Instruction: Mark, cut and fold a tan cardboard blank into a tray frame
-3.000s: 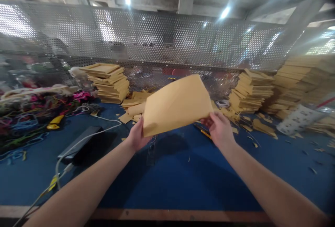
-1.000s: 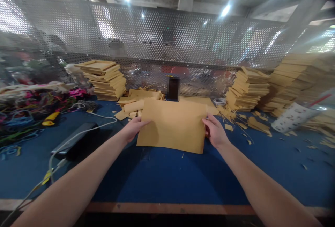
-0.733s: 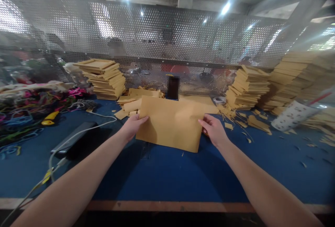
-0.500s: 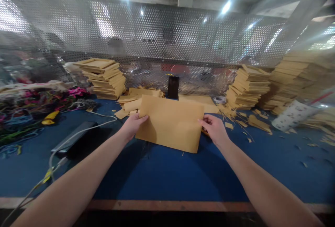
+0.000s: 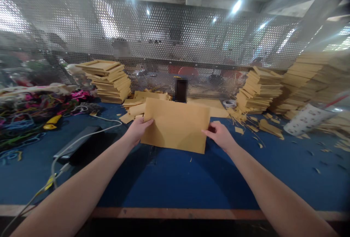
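A rectangular sheet of brown kraft paper [image 5: 175, 125] is held up, tilted, over the blue tabletop [image 5: 175, 182]. My left hand [image 5: 138, 129] grips its left edge, thumb on the near face and fingers hidden behind. At the right edge, my right hand [image 5: 220, 134] pinches the paper, its thumb lying on the near face and its other fingers curled behind. Beyond the sheet lie loose brown paper pieces [image 5: 136, 109] and another flat brown sheet [image 5: 209, 106].
Stacks of folded brown paper stand at back left [image 5: 109, 80] and back right [image 5: 259, 89]. A patterned white cup [image 5: 308, 120] leans among scraps. Left are a black box [image 5: 79, 144], white cable [image 5: 109, 120], yellow cutter [image 5: 52, 122] and tangled yarn [image 5: 60, 102]. Perforated metal screen [image 5: 164, 40] bounds the back.
The sheet's lower right corner has risen slightly, and the sheet has shifted a little left. My right thumb now lies further in over the paper's right edge.
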Demonstrator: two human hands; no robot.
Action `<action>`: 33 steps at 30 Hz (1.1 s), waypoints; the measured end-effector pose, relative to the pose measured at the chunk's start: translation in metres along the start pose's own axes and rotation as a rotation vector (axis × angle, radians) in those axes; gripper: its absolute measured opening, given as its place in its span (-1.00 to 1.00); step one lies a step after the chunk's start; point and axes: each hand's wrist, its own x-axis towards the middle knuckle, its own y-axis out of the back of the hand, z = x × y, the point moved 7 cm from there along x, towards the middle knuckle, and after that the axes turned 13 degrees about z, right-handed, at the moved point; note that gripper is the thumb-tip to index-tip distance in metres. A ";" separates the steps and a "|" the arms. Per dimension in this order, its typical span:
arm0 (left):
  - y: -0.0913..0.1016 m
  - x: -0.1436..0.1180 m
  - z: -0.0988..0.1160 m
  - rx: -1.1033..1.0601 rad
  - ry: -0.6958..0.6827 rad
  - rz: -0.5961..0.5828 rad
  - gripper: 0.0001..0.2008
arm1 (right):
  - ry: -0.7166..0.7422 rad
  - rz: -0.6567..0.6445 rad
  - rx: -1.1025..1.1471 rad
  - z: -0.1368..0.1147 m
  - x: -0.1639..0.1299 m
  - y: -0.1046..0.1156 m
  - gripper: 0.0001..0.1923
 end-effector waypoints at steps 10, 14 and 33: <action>-0.004 0.000 0.008 -0.027 -0.095 -0.033 -0.53 | -0.027 0.010 -0.040 0.012 0.006 0.004 -0.81; 0.002 0.005 0.008 -0.033 -0.128 0.017 -0.54 | -0.033 0.051 -0.079 0.016 0.008 0.010 -0.83; 0.012 0.011 0.007 -0.007 -0.174 0.099 -0.54 | -0.086 0.104 -0.032 0.024 0.012 0.015 -0.76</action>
